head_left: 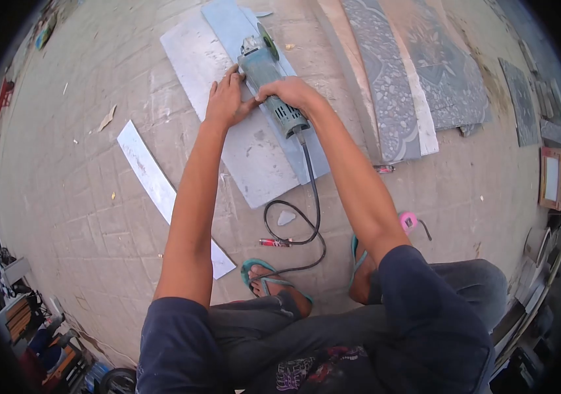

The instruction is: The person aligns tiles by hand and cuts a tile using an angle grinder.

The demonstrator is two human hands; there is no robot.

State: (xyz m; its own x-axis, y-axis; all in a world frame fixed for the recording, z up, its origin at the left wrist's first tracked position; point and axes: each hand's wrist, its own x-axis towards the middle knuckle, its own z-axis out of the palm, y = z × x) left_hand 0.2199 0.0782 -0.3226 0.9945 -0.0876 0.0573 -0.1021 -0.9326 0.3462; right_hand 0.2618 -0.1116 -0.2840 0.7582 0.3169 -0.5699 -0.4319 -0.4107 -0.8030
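An angle grinder (262,71) with a teal body lies over a narrow bluish tile strip (222,18), its green disc (268,43) standing on edge at the far end. My right hand (289,92) is wrapped over the grinder's body from the right. On the left, my left hand (226,102) rests with fingers stretched out on the pale slab (254,167) beneath, its fingertips and thumb close against the grinder's side. Whether they press on the tool I cannot tell. A black cord (314,177) runs from the grinder's rear and loops toward my feet.
A white tile strip (139,154) lies to the left. Patterned tile pieces (392,98) lie on the right. A pink tape measure (408,221), a red marker-like item (274,242) and a small tile chip (286,217) lie near my sandals (254,266). A wooden frame (551,177) stands far right.
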